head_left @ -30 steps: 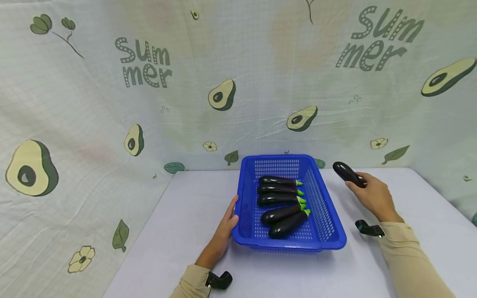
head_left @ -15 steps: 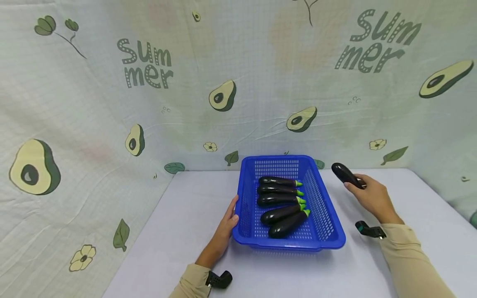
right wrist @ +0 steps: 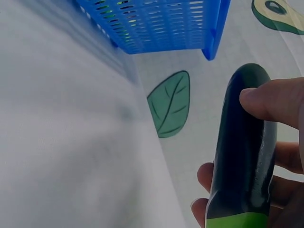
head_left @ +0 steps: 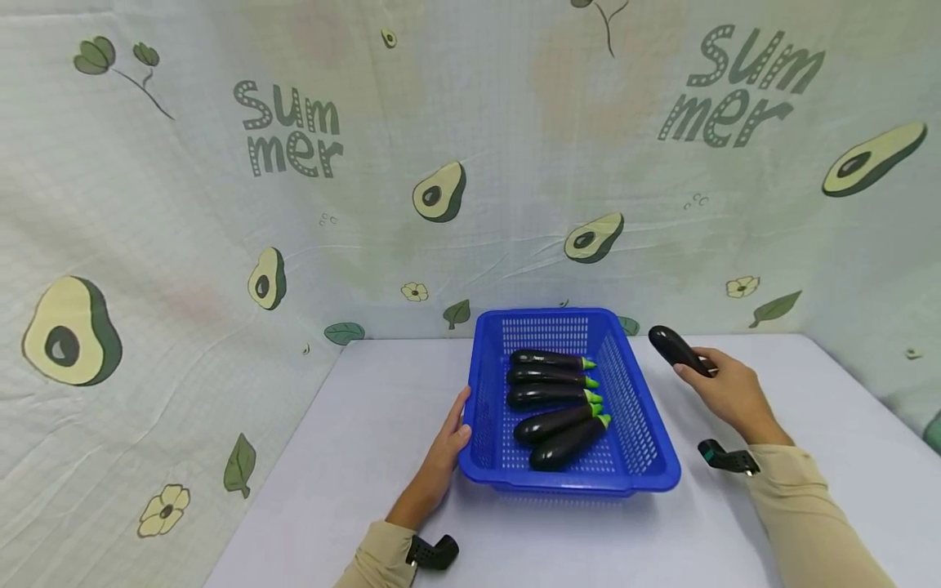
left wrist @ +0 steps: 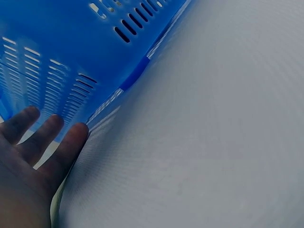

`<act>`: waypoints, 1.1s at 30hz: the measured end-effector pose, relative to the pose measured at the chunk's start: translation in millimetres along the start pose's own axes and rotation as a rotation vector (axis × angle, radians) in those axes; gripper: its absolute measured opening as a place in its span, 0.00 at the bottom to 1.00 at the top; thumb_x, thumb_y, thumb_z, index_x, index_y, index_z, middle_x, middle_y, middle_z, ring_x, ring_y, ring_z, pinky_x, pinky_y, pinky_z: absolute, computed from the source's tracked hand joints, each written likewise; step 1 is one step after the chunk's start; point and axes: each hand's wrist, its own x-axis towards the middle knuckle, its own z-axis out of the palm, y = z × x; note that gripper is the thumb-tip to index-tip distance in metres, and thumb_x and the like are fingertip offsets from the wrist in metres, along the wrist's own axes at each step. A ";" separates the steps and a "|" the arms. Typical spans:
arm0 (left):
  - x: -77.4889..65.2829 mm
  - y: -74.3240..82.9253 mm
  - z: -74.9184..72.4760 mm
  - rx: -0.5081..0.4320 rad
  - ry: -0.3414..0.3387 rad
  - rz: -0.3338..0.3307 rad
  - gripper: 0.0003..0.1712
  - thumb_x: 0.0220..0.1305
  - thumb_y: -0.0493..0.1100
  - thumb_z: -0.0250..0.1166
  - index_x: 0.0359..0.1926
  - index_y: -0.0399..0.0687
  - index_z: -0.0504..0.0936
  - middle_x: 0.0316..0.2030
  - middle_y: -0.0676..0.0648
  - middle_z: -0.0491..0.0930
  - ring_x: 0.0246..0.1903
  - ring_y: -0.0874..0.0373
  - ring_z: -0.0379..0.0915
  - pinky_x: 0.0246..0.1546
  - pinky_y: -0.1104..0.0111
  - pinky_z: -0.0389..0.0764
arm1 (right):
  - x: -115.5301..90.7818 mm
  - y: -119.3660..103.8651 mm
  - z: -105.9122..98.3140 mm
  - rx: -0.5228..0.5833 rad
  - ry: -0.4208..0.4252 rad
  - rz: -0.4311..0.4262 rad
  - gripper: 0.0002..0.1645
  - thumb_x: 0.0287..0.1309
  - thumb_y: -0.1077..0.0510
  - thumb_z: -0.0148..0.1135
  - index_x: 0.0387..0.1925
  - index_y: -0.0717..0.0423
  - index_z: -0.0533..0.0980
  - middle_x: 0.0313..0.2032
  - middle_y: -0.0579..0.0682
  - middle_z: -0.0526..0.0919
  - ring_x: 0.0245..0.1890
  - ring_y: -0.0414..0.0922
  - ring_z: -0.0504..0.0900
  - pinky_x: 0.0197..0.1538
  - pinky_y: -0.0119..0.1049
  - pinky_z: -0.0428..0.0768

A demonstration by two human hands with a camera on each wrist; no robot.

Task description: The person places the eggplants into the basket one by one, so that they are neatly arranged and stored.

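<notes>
In the head view, a blue perforated basket (head_left: 559, 482) stands on the white table. Several glossy dark eggplants (head_left: 547, 397) with green stem ends lie side by side in it. Against the basket's left side rests my left hand (head_left: 439, 457). The left wrist view shows its fingers (left wrist: 71, 145) extended along the slotted wall (left wrist: 61, 90). To the right of the basket, my right hand (head_left: 735, 396) holds another eggplant (head_left: 675, 349) above the table, its rounded end pointing up and left. Up close in the right wrist view, thumb and fingers grip this eggplant (right wrist: 240, 152), green end toward the bottom.
A white cloth-covered table (head_left: 382, 392) extends on both sides of the basket. Behind it hangs a pale curtain (head_left: 515, 122) printed with avocados, leaves and lettering. Each wrist bears a small black camera, one at the left (head_left: 432, 554) and one at the right (head_left: 728, 456).
My right hand and its eggplant have shifted slightly left and down toward the basket. The left hand stays against the basket. The curtain's print sits a little lower in the head view.
</notes>
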 end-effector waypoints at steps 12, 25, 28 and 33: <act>5.0 -30.0 -5.1 0.009 0.032 0.031 0.33 0.70 0.48 0.42 0.72 0.64 0.42 0.71 0.53 0.38 0.69 0.55 0.33 0.64 0.50 0.39 | -0.1 -9.1 -1.1 0.009 -0.022 -0.024 0.44 0.57 0.34 0.52 0.61 0.65 0.65 0.46 0.70 0.74 0.42 0.61 0.74 0.32 0.48 0.73; 6.6 -27.4 -6.9 -0.002 0.007 0.012 0.34 0.70 0.41 0.39 0.73 0.55 0.39 0.72 0.48 0.35 0.69 0.52 0.31 0.64 0.50 0.39 | -2.2 -20.3 -3.7 0.016 -0.020 -0.074 0.42 0.57 0.34 0.53 0.58 0.66 0.68 0.41 0.67 0.77 0.38 0.57 0.75 0.29 0.41 0.71; 6.1 -29.1 -6.5 0.011 0.019 0.013 0.33 0.70 0.42 0.40 0.73 0.59 0.40 0.72 0.51 0.36 0.69 0.53 0.31 0.65 0.49 0.38 | -2.9 -25.1 -5.0 0.016 -0.021 -0.087 0.42 0.57 0.35 0.53 0.58 0.66 0.68 0.40 0.65 0.78 0.37 0.56 0.75 0.28 0.38 0.70; 5.3 -29.9 -5.5 0.032 0.037 0.015 0.33 0.69 0.48 0.41 0.72 0.65 0.42 0.71 0.55 0.39 0.69 0.55 0.33 0.65 0.47 0.39 | -3.4 -32.0 -7.3 0.016 -0.024 -0.125 0.41 0.58 0.35 0.53 0.58 0.65 0.68 0.39 0.64 0.78 0.35 0.54 0.75 0.27 0.36 0.70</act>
